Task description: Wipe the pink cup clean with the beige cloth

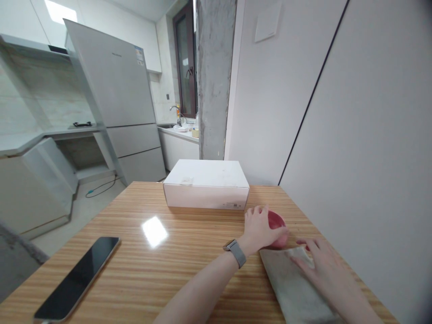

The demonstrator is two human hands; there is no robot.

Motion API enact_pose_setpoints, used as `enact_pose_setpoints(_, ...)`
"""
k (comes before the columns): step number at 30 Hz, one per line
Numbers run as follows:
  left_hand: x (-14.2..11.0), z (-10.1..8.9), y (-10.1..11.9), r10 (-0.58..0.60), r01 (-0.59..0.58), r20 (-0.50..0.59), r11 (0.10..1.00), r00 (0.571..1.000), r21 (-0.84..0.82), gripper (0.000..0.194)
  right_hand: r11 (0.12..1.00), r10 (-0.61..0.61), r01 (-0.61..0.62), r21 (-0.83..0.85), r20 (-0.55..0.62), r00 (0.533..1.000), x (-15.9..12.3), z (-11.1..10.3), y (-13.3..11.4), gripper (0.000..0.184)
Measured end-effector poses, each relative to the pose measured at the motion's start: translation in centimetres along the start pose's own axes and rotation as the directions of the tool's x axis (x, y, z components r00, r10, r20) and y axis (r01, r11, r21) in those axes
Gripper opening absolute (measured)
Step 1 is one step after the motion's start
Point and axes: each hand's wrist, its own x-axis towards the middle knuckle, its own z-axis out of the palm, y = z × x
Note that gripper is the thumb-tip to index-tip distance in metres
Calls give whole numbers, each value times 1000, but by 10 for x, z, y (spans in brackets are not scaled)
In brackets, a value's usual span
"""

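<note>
My left hand [258,229], with a watch [235,253] on its wrist, curls round the near left side of a small red bowl [281,239]. Its thumb lies across the front of the bowl and the fingers reach to the rim; part of the bowl is hidden behind them. Just in front lies a flat grey-green cloth piece [286,279], maybe a pouch, its far edge close against the bowl. Over the right side of this cloth is my right hand [324,265], slightly blurred. Its thumb rests on the cloth and stands apart from the fingers, which extend past the far edge.
A white box [207,195] sits at the back of the wooden table [162,270]. A black phone [79,279] lies at the front left. The wall [354,157] runs along the table's right side. Beyond are a fridge [118,85] and a sink [167,126].
</note>
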Motion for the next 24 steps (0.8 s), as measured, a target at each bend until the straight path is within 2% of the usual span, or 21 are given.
enact_pose_setpoints(1, -5, -8, 1, 31, -32, -27, 998, 999, -45, 65, 999, 26, -25, 37, -37, 999, -1, 0, -14, 28)
enact_pose_setpoints(3, -21, -28, 1, 80, -91, -75, 986, 994, -143, 46, 979, 84, -76, 189, -37, 996, -3, 3, -47, 26)
enact_pose_setpoints(5, -43, -50, -8, 66, -83, -73, 963, 995, -255, 33, 918, 142, -130, 375, -5, 990, -8, 13, -81, 25)
enact_pose_setpoints(7, -70, -72, -23, -13, 10, -6, 942, 1000, -335, 27, 806, 153, -187, 562, 108, 982, -17, 32, -111, 29)
enact_pose_setpoints(8, -85, -81, -33, -76, 79, 22, 941, 997, -329, 26, 738, 134, -214, 640, 172, 976, -22, 44, -125, 33)
enact_pose_setpoints(10, -114, -94, -52, -183, 178, 5, 948, 983, -265, 27, 612, 71, -255, 748, 269, 960, -33, 70, -147, 39)
enact_pose_setpoints(11, -128, -99, -61, -209, 206, 13, 952, 978, -229, 28, 585, 40, -255, 769, 287, 957, -38, 82, -156, 41)
enact_pose_setpoints(14, -164, -103, -78, -268, 264, -4, 952, 964, -156, 34, 636, -48, -210, 743, 309, 950, -52, 108, -172, 44)
enact_pose_setpoints(17, -185, -100, -86, -292, 285, -27, 947, 956, -150, 37, 687, -81, -190, 702, 333, 940, -62, 116, -176, 45)
enact_pose_setpoints(21, -194, -91, -90, -300, 295, -115, 954, 947, -60, 37, 721, -101, -168, 672, 342, 934, -68, 118, -170, 43)
enact_pose_setpoints(24, -196, -88, -91, -263, 267, -77, 962, 962, 55, 35, 784, -134, -101, 612, 325, 936, -71, 123, -166, 42)
